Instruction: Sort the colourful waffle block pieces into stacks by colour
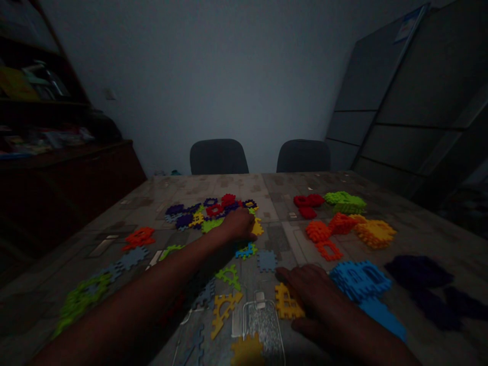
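My left hand (239, 224) reaches out over a mixed heap of interlocking plastic building pieces, its fingers curled down. A yellow piece (258, 227) lies right beside it; whatever is under the fingers is hidden. Nearer to me, my right hand (310, 287) rests low on the table, fingers stretched forward and thumb apart. Partly beneath it is a yellow grid piece (286, 302), which it seems to touch. Between the hands lie a grey-blue square piece (267, 261) and a bright blue piece (246, 251). A light green piece (230, 277) is near my left forearm.
On the right stand sorted piles: red (308, 202), lime green (346, 201), orange (318, 231), yellow (375, 233), blue (358, 279) and dark purple (419, 272). Green pieces (82, 300) and orange ones (140, 236) lie left. Two chairs (218, 156) stand behind the patterned table (282, 185).
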{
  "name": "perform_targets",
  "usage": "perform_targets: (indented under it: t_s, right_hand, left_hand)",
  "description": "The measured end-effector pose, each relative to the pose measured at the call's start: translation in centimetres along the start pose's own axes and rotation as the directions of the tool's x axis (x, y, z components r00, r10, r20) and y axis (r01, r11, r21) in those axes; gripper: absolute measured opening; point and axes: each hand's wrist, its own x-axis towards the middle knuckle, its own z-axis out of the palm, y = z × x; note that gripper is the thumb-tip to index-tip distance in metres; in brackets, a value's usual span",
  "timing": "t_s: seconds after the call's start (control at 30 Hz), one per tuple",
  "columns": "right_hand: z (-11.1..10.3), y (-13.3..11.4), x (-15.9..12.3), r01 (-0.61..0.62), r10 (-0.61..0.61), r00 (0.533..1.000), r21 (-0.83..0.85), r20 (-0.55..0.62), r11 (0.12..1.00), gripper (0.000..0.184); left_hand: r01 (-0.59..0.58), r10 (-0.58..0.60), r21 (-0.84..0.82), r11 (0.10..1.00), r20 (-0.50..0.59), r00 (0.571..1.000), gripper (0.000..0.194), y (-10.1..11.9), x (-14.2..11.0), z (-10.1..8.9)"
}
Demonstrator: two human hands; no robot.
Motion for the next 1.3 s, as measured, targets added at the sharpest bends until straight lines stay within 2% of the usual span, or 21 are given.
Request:
perform_targets:
  t_s: [0.33, 0.53, 0.67, 0.8, 0.87, 0.97, 1.07, 1.13, 1.23, 1.3]
  right_hand:
    - [-0.9, -0.8, 0.4, -0.025, 0.024, 0.995, 0.015, 0.092, 1.0, 0.088]
    - [-0.1, -0.5, 0.3, 0.005, -0.006, 0.999, 0.027, 0.034, 1.0, 0.085]
    - [0.1, -0.3, 0.2, 0.001, -0.003, 0.999, 0.035, 0.039, 0.999, 0.087]
    - [-0.1, -0.6, 0.3, 0.001, -0.002, 0.997, 0.012, 0.073, 1.0, 0.087]
    - [-0.2, -0.7, 0.5, 0.003, -0.002, 0.996, -0.007, 0.089, 1.0, 0.085]
    - [0.0, -0.5, 0.7, 0.017, -0.015, 0.997, -0.028, 0.069, 0.999, 0.084]
    - [0.4, -0.2, 0.8, 0.038, -0.037, 0.999, -0.038, 0.033, 0.999, 0.084]
    - [0.5, 0.0, 0.8, 0.046, -0.046, 0.999, -0.039, 0.023, 0.998, 0.084]
    - [0.9, 0.3, 0.6, 0.067, -0.068, 0.998, -0.043, -0.012, 0.997, 0.084]
    - [1.2, 0.6, 0.5, 0.083, -0.084, 0.996, -0.042, -0.04, 0.996, 0.084]
  left_hand:
    - [0.037, -0.037, 0.0, 0.999, 0.044, 0.998, 0.029, 0.3, 0.8, 0.1]
    - [0.047, -0.046, -0.017, 0.999, 0.056, 0.997, 0.029, 0.4, 0.5, 0.0]
    - [0.052, -0.05, -0.063, 0.997, 0.037, 0.998, 0.028, 0.3, 0.8, -0.1]
    - [0.042, -0.047, -0.122, 0.992, -0.039, 0.998, 0.032, 0.4, 0.0, -1.6]
    - [0.008, -0.024, -0.157, 0.988, -0.1, 0.995, 0.039, 0.8, -1.9, -2.7]
    - [-0.09, 0.06, -0.212, 0.973, -0.144, 0.988, 0.045, 2.4, -7.1, -3.7]
    - [-0.181, 0.154, -0.305, 0.935, -0.111, 0.982, 0.037, 4.7, -13.3, -3.5]
    - [-0.175, 0.162, -0.389, 0.905, -0.066, 0.985, 0.038, 6.2, -16.7, -2.9]
    - [-0.101, 0.143, -0.439, 0.893, 0.064, 0.988, 0.041, 7.6, -19.2, -1.5]
    - [-0.07, 0.117, -0.45, 0.89, 0.078, 0.99, 0.041, 8.1, -19.5, -0.5]
